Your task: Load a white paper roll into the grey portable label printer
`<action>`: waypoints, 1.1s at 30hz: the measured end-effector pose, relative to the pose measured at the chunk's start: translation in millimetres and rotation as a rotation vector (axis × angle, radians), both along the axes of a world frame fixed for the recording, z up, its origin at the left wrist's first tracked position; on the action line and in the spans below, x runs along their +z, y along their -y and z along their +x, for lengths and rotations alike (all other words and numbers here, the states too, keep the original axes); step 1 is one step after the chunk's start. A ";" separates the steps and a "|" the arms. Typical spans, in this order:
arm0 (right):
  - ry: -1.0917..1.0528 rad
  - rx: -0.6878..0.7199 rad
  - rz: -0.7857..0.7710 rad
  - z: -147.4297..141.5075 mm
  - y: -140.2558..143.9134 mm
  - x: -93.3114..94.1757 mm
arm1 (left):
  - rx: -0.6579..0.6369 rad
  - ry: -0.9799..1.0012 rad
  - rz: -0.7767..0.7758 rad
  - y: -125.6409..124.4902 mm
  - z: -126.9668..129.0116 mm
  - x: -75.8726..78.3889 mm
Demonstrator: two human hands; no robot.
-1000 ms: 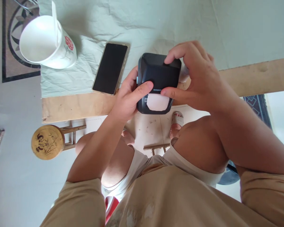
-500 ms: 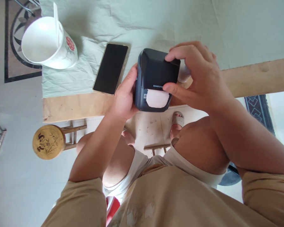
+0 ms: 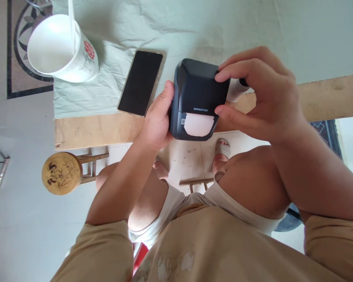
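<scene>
A dark label printer (image 3: 204, 88) with "NIIMBOT" lettering is held above the table's front edge. A white paper label (image 3: 198, 124) sticks out of its front slot, with an uneven edge. My left hand (image 3: 159, 119) is closed around the printer's left side, thumb along the edge and the other fingers hidden beneath. Thumb and fingers spread apart, my right hand (image 3: 267, 94) is at the printer's right edge; its fingertips overlap the cover there, and I cannot tell how firmly they touch. Partly behind that hand is a white roll-like object (image 3: 237, 91) with a dark end.
A phone (image 3: 141, 82) with a dark screen lies left of the printer on the pale green cloth (image 3: 194, 23). Farther left stands a white flowered bucket (image 3: 88, 58) with a white handle-like stick in it. Below are the wooden table edge (image 3: 97, 131) and a round stool (image 3: 61, 172).
My right hand has slid right, from over the printer's cover to its right edge, and its fingers are more spread. The view has shifted slightly; my left hand keeps its hold.
</scene>
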State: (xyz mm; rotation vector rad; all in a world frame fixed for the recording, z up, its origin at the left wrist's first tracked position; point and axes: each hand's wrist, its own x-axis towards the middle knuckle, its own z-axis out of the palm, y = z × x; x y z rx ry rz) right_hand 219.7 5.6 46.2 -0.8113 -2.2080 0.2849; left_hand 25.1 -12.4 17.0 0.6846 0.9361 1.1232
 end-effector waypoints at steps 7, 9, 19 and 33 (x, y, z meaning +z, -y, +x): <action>0.060 -0.009 -0.017 0.6 5.0 4.6 | 0.105 0.058 0.092 0.8 2.4 -1.9; 0.067 0.007 0.009 0.8 5.3 5.2 | 0.131 0.050 0.121 0.2 1.3 -3.6; 0.068 -0.130 0.091 -3.2 7.5 4.0 | -0.083 0.197 0.109 0.0 -0.1 6.2; -0.171 -0.370 0.010 -19.3 14.4 12.2 | -0.080 0.108 0.123 -0.6 -2.6 -1.2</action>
